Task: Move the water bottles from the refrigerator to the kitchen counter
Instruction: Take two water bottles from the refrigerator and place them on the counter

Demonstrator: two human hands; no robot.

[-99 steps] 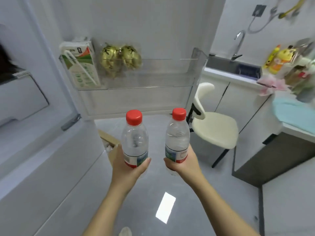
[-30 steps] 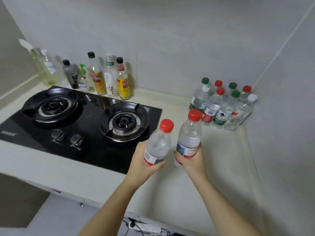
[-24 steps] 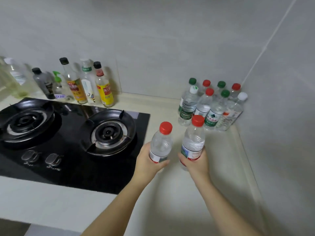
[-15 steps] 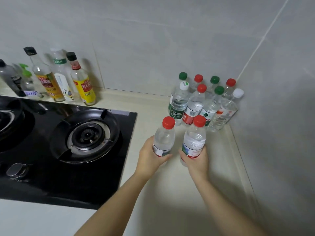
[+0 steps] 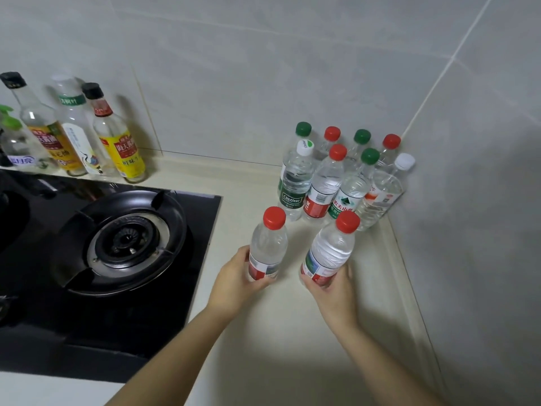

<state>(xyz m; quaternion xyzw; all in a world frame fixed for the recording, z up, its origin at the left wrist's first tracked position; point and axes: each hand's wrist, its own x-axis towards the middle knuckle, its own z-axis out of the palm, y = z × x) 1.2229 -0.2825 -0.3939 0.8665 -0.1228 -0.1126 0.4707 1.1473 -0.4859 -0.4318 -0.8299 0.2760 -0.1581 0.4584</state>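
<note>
two clear, red-capped plastic bottles [image 5: 268,244] [image 5: 330,250], one gripped in left hand [image 5: 234,284], one in right hand [image 5: 336,293].

Two pale grey tiled walls are meeting in a corner at the upper right: the back wall [image 5: 248,54] is filling the top, the side wall [image 5: 483,244] is running down the right edge. Light grout lines [image 5: 445,68] are crossing both. A cream counter [image 5: 278,361] is stretching from the centre to the bottom, its raised lip [image 5: 409,303] lying against the side wall. A black glass hob [image 5: 44,317] is sitting in it at the left, with a round burner [image 5: 124,241] at centre left. Condiment bottles [image 5: 123,153] are standing along the back wall at the upper left. A dim shadow is darkening the side wall at the right.
</note>
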